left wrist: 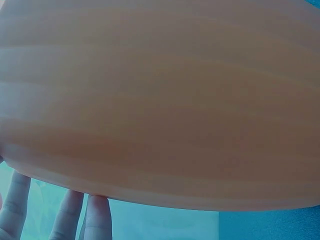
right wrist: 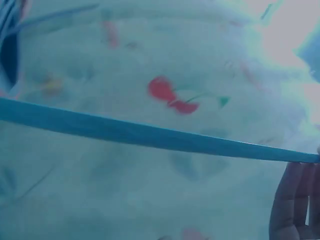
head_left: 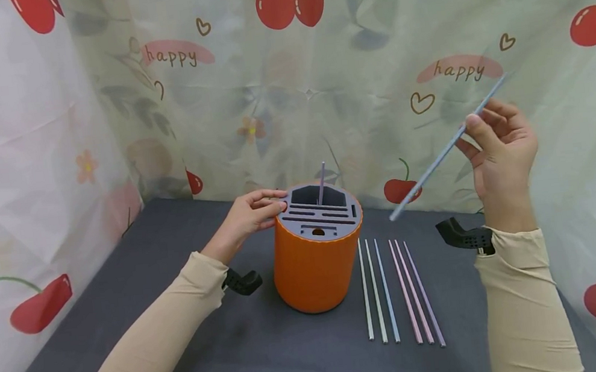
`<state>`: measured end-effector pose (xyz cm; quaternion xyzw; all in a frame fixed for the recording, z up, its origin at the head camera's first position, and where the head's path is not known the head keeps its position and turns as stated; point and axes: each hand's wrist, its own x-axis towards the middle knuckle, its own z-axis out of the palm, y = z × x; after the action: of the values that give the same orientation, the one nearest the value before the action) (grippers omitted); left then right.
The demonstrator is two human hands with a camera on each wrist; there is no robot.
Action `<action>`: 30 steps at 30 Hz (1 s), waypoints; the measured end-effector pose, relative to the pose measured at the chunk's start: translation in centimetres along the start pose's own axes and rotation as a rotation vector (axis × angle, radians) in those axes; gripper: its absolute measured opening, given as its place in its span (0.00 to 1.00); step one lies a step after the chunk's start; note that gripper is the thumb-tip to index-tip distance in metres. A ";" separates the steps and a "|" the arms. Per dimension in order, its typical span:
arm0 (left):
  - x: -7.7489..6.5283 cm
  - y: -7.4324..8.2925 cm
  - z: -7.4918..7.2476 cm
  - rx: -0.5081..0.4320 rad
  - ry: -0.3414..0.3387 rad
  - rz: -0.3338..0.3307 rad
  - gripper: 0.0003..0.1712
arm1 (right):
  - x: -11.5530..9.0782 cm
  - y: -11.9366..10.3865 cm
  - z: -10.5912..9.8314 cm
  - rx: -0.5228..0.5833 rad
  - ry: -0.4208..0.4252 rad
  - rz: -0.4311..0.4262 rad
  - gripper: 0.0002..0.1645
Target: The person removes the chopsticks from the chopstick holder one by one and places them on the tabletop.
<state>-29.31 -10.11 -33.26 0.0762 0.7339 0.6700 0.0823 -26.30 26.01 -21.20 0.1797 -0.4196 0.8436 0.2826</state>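
An orange cylindrical utensil holder (head_left: pixel 314 269) with a grey slotted top stands upright on the dark cloth. My left hand (head_left: pixel 249 215) touches the left side of its rim, and the left wrist view shows fairly straight fingers (left wrist: pixel 97 220) against the edge. One purple chopstick (head_left: pixel 322 184) leans up out of the large rear compartment. High on the right, my right hand (head_left: pixel 501 146) pinches a light blue chopstick (head_left: pixel 449 147) between thumb and fingers. It slants in the air, its thicker end down towards the holder. Its blue shaft (right wrist: pixel 150 136) crosses the right wrist view.
Right of the holder lie several chopsticks side by side: pale ones (head_left: pixel 378 299), a blue one (head_left: pixel 388 297), pink ones (head_left: pixel 406 296) and a purple one (head_left: pixel 425 294). A patterned curtain (head_left: pixel 279 115) with cherries hangs behind and beside the dark tabletop (head_left: pixel 228 351).
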 end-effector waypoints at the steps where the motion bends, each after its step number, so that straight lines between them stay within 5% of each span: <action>1: 0.0 0.0 0.0 0.002 0.001 0.000 0.22 | -0.1 0.5 -0.9 -0.049 0.004 0.036 0.18; 6: -0.1 -0.1 0.0 0.007 0.005 -0.001 0.21 | -1.6 4.1 -5.5 -0.339 -0.039 0.262 0.23; 15: 0.1 -0.1 -0.1 0.007 0.010 -0.007 0.20 | -5.5 11.4 -11.8 -0.897 -0.236 0.600 0.28; 22: 0.0 -0.2 -0.1 -0.013 -0.010 0.001 0.22 | -8.1 14.9 -13.9 -1.089 -0.247 0.786 0.28; 30: -0.1 -0.1 -0.1 -0.015 -0.008 -0.002 0.21 | -8.7 16.9 -15.5 -1.209 -0.205 0.878 0.28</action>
<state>-29.26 -10.20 -33.34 0.0775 0.7287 0.6750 0.0863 -31.15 27.48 -45.19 -0.1128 -0.8669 0.4804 -0.0708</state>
